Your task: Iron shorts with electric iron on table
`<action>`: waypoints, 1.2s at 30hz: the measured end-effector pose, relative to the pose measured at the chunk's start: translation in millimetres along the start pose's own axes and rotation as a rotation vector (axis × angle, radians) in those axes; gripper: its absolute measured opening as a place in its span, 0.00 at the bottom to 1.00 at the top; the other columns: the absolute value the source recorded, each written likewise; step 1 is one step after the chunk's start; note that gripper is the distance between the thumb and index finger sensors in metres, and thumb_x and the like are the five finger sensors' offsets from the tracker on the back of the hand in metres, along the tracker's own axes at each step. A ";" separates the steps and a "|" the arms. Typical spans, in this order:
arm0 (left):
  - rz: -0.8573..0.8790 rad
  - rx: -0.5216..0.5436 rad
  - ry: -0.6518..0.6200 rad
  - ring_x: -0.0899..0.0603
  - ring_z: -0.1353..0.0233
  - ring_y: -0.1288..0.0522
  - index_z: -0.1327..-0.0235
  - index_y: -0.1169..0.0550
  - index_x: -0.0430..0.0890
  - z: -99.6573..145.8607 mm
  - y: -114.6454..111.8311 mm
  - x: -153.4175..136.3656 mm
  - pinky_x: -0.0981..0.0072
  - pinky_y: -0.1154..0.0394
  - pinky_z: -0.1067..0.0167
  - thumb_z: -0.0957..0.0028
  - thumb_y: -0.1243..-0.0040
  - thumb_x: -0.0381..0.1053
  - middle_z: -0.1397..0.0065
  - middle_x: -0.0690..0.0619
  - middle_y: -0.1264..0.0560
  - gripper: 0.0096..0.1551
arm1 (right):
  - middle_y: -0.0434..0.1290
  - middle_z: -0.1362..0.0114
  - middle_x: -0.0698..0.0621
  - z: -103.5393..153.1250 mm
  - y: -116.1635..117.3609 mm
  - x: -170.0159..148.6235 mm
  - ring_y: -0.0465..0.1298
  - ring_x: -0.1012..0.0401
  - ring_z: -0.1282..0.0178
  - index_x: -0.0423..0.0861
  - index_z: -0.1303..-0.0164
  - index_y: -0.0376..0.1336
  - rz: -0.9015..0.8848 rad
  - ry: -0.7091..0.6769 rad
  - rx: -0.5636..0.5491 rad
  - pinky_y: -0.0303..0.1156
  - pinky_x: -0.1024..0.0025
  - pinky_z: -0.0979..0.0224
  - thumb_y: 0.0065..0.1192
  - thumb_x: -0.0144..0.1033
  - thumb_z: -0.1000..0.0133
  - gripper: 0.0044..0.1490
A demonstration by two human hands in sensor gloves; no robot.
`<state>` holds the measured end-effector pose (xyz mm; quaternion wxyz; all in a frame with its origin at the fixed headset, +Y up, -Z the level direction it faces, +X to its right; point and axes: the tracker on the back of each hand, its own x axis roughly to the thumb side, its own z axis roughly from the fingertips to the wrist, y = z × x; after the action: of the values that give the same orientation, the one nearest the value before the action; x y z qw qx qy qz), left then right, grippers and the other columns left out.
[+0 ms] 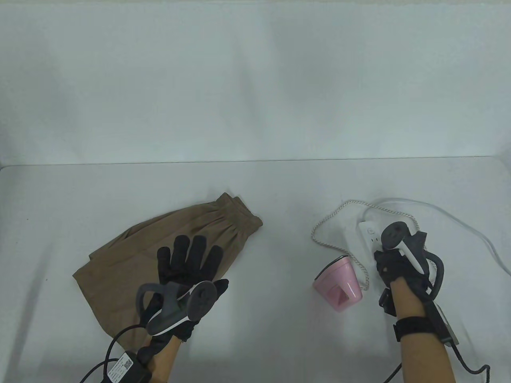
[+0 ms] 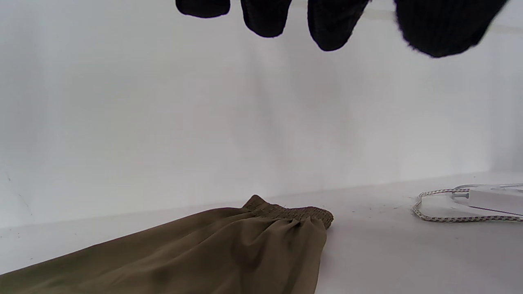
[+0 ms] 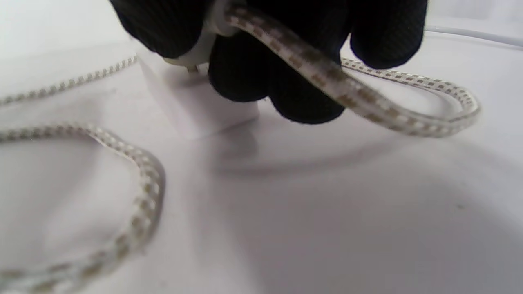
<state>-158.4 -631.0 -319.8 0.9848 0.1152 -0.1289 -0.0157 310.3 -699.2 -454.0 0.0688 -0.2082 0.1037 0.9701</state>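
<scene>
Brown shorts (image 1: 159,247) lie flat on the white table at the left, waistband toward the far right; they also show in the left wrist view (image 2: 229,249). My left hand (image 1: 191,255) is open with fingers spread over the shorts; its fingertips (image 2: 339,24) hold nothing. A pink iron (image 1: 339,288) stands on the table right of centre, untouched. My right hand (image 1: 389,263) grips the iron's white plug (image 3: 200,53) at the white power strip (image 1: 368,232). The braided cord (image 3: 327,77) runs out from under my fingers.
The braided cord (image 1: 325,235) loops on the table between the iron and the power strip (image 2: 494,198). The strip's white cable (image 1: 459,219) runs off to the right. A white wall stands behind the table's far edge (image 1: 255,161).
</scene>
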 end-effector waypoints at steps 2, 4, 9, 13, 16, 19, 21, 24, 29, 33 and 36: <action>0.001 0.000 0.002 0.28 0.14 0.54 0.16 0.42 0.60 -0.1 0.2 -0.3 0.25 0.57 0.26 0.46 0.47 0.71 0.10 0.47 0.51 0.45 | 0.80 0.42 0.59 -0.5 -0.6 0.0 0.85 0.59 0.50 0.54 0.17 0.50 0.006 -0.002 0.006 0.74 0.48 0.31 0.58 0.53 0.41 0.42; 0.004 0.003 0.003 0.29 0.14 0.54 0.16 0.42 0.60 -0.2 0.5 -0.9 0.25 0.57 0.26 0.46 0.47 0.71 0.10 0.47 0.51 0.45 | 0.80 0.42 0.59 -1.5 0.2 -3.0 0.85 0.59 0.50 0.55 0.17 0.50 -0.040 -0.002 0.014 0.74 0.47 0.31 0.59 0.53 0.41 0.42; 0.010 0.003 0.005 0.28 0.14 0.54 0.16 0.42 0.60 -0.4 0.6 -1.9 0.25 0.57 0.26 0.46 0.47 0.71 0.10 0.47 0.51 0.45 | 0.79 0.40 0.58 -2.2 -1.1 -6.3 0.83 0.58 0.47 0.56 0.17 0.48 -0.050 -0.008 0.053 0.72 0.46 0.30 0.57 0.55 0.41 0.43; 0.012 0.011 0.007 0.28 0.14 0.54 0.16 0.42 0.60 0.4 1.4 -2.5 0.25 0.57 0.26 0.46 0.47 0.71 0.10 0.47 0.51 0.45 | 0.74 0.29 0.56 3.2 -9.9 -11.2 0.80 0.54 0.35 0.57 0.15 0.46 -0.052 -0.003 0.008 0.70 0.44 0.27 0.51 0.67 0.44 0.49; 0.011 0.018 0.007 0.28 0.14 0.54 0.16 0.42 0.60 0.8 2.2 -3.0 0.25 0.57 0.26 0.46 0.47 0.71 0.10 0.47 0.51 0.45 | 0.68 0.21 0.54 8.8 -22.1 -9.6 0.74 0.50 0.26 0.59 0.17 0.52 -0.049 -0.018 -0.090 0.67 0.41 0.25 0.52 0.65 0.43 0.43; 0.007 0.021 0.007 0.28 0.14 0.54 0.16 0.42 0.60 1.2 2.3 -3.8 0.25 0.57 0.26 0.46 0.47 0.71 0.10 0.47 0.51 0.45 | 0.66 0.18 0.58 12.4 -30.4 -1.1 0.69 0.48 0.18 0.61 0.20 0.56 -0.004 -0.093 -0.184 0.64 0.39 0.23 0.54 0.59 0.42 0.38; 0.010 0.027 0.009 0.28 0.14 0.54 0.16 0.42 0.60 1.6 3.4 -5.1 0.26 0.57 0.25 0.46 0.47 0.71 0.10 0.47 0.51 0.45 | 0.67 0.18 0.60 12.2 -31.7 5.8 0.69 0.49 0.17 0.62 0.21 0.56 0.050 -0.123 -0.221 0.63 0.39 0.22 0.55 0.57 0.42 0.36; 0.013 0.028 0.013 0.28 0.14 0.54 0.16 0.42 0.60 2.0 3.5 -7.0 0.25 0.57 0.26 0.46 0.47 0.71 0.10 0.47 0.51 0.45 | 0.66 0.18 0.64 4.3 -32.2 20.7 0.65 0.51 0.14 0.66 0.22 0.55 0.163 -0.203 -0.202 0.59 0.40 0.19 0.56 0.54 0.42 0.35; 0.013 0.026 0.019 0.29 0.14 0.54 0.16 0.42 0.60 1.9 3.6 -7.9 0.25 0.57 0.26 0.46 0.47 0.71 0.10 0.47 0.51 0.45 | 0.66 0.18 0.66 -12.5 -29.8 34.1 0.62 0.54 0.12 0.67 0.23 0.56 0.169 -0.215 -0.087 0.57 0.41 0.17 0.56 0.50 0.41 0.33; 0.035 0.019 0.021 0.28 0.14 0.54 0.16 0.42 0.60 1.1 2.6 -8.1 0.25 0.57 0.26 0.46 0.47 0.71 0.10 0.47 0.51 0.45 | 0.65 0.18 0.65 -23.1 -20.6 39.0 0.60 0.54 0.11 0.67 0.23 0.55 0.112 -0.188 -0.048 0.56 0.41 0.17 0.55 0.49 0.41 0.33; 0.029 0.010 0.020 0.28 0.14 0.54 0.16 0.42 0.60 0.0 1.0 -7.5 0.25 0.57 0.26 0.46 0.47 0.71 0.10 0.47 0.51 0.45 | 0.64 0.17 0.66 -29.9 -11.8 40.5 0.59 0.54 0.11 0.67 0.23 0.55 0.122 -0.178 -0.002 0.56 0.41 0.17 0.55 0.49 0.41 0.33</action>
<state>-165.6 -629.6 -321.4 0.9856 0.1183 -0.1207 0.0002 287.5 -691.0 -499.7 0.0185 -0.1148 0.1088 0.9872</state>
